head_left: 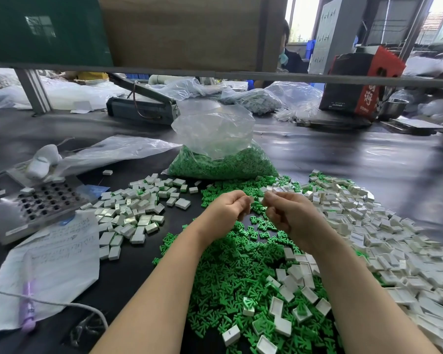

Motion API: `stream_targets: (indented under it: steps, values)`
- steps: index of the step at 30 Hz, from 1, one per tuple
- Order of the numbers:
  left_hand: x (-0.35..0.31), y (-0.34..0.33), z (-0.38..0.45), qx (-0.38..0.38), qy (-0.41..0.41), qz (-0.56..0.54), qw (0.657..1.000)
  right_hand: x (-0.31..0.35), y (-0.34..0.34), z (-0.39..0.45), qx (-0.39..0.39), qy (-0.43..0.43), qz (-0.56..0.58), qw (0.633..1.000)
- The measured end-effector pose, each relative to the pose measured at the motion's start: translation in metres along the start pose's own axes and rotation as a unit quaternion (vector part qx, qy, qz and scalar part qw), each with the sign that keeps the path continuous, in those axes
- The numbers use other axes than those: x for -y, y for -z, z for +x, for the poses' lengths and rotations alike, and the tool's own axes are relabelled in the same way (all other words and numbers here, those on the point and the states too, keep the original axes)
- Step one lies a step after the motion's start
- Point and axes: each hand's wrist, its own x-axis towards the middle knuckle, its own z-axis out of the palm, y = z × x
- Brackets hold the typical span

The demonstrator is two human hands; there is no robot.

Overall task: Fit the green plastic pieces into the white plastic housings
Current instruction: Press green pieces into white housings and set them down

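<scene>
Both hands hover close together above the dark table [343, 159], fingers curled inward. The left hand [225, 208] pinches something small and pale at its fingertips, and the right hand [287, 210] pinches a small white piece likewise (both are too blurred to say whether they are housings or something else). Directly beneath the hands and back along the forearms spreads a thick litter of green plastic pieces [230, 277], with a few white housings mixed in. To the right of the right hand lies a broad heap of white plastic housings [384, 241], open and hollow. To the left of the left hand sits another pile of white housings [136, 210], several showing green inside. Beyond the hands stands a clear bag [223, 159] holding more green pieces. Farther left of the left hand rest a metal block with rows of holes [41, 203] and a handwritten sheet of paper [59, 254].
</scene>
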Motion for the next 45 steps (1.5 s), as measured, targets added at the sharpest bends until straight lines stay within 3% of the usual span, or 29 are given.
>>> stream_targets:
  steps: [6, 17, 32, 45]
  values:
    - [-0.005, 0.001, -0.003, 0.011, 0.003, -0.113, 0.993, 0.000, -0.007, 0.000, -0.013, 0.093, -0.096, 0.991]
    - [-0.006, 0.002, -0.004, 0.015, -0.001, -0.099, 0.995, 0.001, -0.011, -0.001, -0.013, 0.155, -0.155, 0.976]
    - [-0.006, 0.005, -0.005, 0.069, 0.034, -0.091, 0.993, -0.005, -0.010, -0.001, 0.103, 0.069, -0.140, 0.982]
    - [0.004, 0.004, -0.005, 0.125, 0.033, -0.042, 0.991, -0.018, 0.005, 0.001, 0.138, 0.029, -0.140, 0.980]
